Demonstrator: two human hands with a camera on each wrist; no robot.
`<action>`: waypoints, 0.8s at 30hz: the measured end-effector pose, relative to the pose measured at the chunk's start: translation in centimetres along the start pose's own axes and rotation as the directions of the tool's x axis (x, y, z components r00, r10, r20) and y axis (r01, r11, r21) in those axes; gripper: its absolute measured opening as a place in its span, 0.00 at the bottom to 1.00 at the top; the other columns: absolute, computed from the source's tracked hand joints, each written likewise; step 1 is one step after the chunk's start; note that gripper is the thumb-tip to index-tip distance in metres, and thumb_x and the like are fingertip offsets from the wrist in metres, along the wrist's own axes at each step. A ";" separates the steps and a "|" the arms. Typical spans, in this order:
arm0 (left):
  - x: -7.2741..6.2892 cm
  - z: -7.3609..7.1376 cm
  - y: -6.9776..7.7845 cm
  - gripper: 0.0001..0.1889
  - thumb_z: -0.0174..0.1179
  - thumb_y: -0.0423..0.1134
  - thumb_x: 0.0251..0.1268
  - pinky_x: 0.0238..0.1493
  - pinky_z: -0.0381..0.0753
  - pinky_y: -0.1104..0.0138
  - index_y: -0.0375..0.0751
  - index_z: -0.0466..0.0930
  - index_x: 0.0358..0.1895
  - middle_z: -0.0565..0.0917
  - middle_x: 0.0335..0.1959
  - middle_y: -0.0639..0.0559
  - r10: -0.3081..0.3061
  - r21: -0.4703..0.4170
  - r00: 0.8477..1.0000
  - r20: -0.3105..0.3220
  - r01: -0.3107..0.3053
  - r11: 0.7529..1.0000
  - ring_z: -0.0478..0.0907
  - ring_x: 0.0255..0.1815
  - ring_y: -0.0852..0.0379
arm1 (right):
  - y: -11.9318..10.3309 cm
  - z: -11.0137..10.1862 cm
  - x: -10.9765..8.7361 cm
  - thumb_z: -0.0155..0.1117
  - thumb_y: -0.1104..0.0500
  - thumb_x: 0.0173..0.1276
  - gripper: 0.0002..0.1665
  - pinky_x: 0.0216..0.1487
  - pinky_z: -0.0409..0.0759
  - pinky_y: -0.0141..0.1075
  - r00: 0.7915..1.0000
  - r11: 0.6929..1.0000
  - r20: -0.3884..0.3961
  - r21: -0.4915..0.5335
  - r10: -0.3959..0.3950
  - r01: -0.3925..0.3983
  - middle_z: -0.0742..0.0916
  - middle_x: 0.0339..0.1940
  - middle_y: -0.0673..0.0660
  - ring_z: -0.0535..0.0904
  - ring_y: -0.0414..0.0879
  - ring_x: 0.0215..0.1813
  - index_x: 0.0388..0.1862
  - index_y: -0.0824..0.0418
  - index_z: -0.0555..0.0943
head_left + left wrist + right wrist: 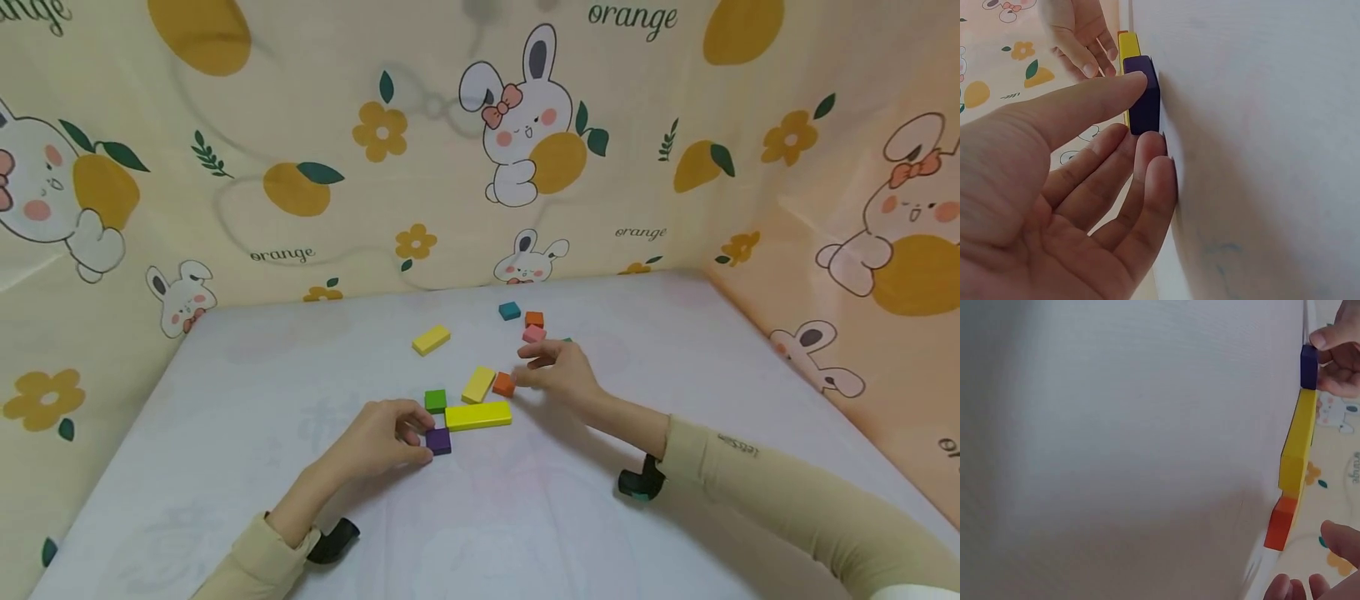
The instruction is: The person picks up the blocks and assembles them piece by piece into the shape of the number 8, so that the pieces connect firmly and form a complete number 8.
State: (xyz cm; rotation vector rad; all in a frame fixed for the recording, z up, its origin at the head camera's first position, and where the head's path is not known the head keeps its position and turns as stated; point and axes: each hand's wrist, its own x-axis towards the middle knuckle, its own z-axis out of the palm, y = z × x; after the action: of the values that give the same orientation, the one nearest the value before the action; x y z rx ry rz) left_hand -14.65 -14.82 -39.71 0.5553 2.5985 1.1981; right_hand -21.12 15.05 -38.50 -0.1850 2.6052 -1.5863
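A small purple block [438,442] lies at the left end of a long yellow block [478,416]. My left hand [378,437] pinches the purple block, its thumb [1129,87] on one side and fingers curled around the other. A green block [435,401] sits just beyond those fingertips. At the far right side of the row is an orange block [504,384], beside a shorter yellow block [478,385]. Close to the orange block hovers my right hand [562,371], fingers loosely bent and holding nothing; the right wrist view shows a gap between its fingertips and the orange block [1280,524].
Farther back on the white tabletop [300,358] lie another yellow block [431,340], a blue block [510,311], a second orange block [534,319] and a pink block [534,334]. A green piece [567,341] is mostly hidden behind my right hand. A patterned backdrop [435,183] encloses the table.
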 end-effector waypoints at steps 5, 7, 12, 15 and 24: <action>0.0 0.1 0.1 0.16 0.75 0.35 0.52 0.37 0.79 0.66 0.43 0.82 0.45 0.83 0.39 0.56 0.000 -0.006 1.000 0.004 0.000 1.000 0.78 0.34 0.58 | 0.1 0.2 0.3 0.77 0.59 0.59 0.24 0.40 0.79 0.35 0.998 0.998 -0.008 0.016 0.055 -0.054 0.85 0.49 0.59 0.77 0.52 0.47 0.53 0.65 0.83; 0.0 0.1 0.2 0.17 0.75 0.35 0.52 0.37 0.79 0.66 0.42 0.82 0.45 0.83 0.39 0.56 0.000 -0.007 1.000 0.002 0.000 1.000 0.78 0.34 0.58 | 0.2 0.3 0.5 0.77 0.59 0.58 0.23 0.40 0.79 0.34 0.997 0.997 -0.005 0.030 0.076 -0.076 0.86 0.47 0.59 0.78 0.52 0.46 0.52 0.64 0.83; 0.0 0.0 0.2 0.17 0.76 0.35 0.52 0.37 0.79 0.66 0.42 0.82 0.45 0.83 0.39 0.56 -0.007 -0.004 1.000 -0.002 0.006 1.000 0.78 0.34 0.58 | 0.7 0.6 1.0 0.79 0.60 0.56 0.24 0.44 0.79 0.35 0.996 0.996 0.027 0.037 0.085 -0.086 0.87 0.45 0.57 0.79 0.51 0.46 0.51 0.65 0.84; 0.0 0.0 0.1 0.17 0.76 0.35 0.52 0.37 0.80 0.66 0.43 0.82 0.45 0.83 0.39 0.57 -0.018 -0.001 1.000 -0.005 0.018 1.000 0.78 0.34 0.58 | 1.1 0.8 1.3 0.80 0.59 0.54 0.25 0.45 0.78 0.34 0.995 0.996 0.052 0.022 0.083 -0.084 0.87 0.44 0.56 0.78 0.50 0.46 0.50 0.65 0.83; 0.0 0.0 0.0 0.17 0.76 0.35 0.52 0.38 0.80 0.67 0.44 0.82 0.45 0.83 0.39 0.57 -0.011 0.009 1.000 -0.005 0.011 1.000 0.78 0.34 0.59 | 1.2 0.8 1.6 0.81 0.61 0.53 0.24 0.42 0.77 0.33 0.992 0.994 0.071 0.033 0.102 -0.105 0.87 0.44 0.56 0.75 0.51 0.45 0.49 0.65 0.84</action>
State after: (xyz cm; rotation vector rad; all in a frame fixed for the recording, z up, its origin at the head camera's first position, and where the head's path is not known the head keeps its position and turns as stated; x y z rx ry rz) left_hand -14.62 -14.81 -39.69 0.5398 2.6084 1.1862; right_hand -22.64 14.65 -39.99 -0.0985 2.4891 -1.5624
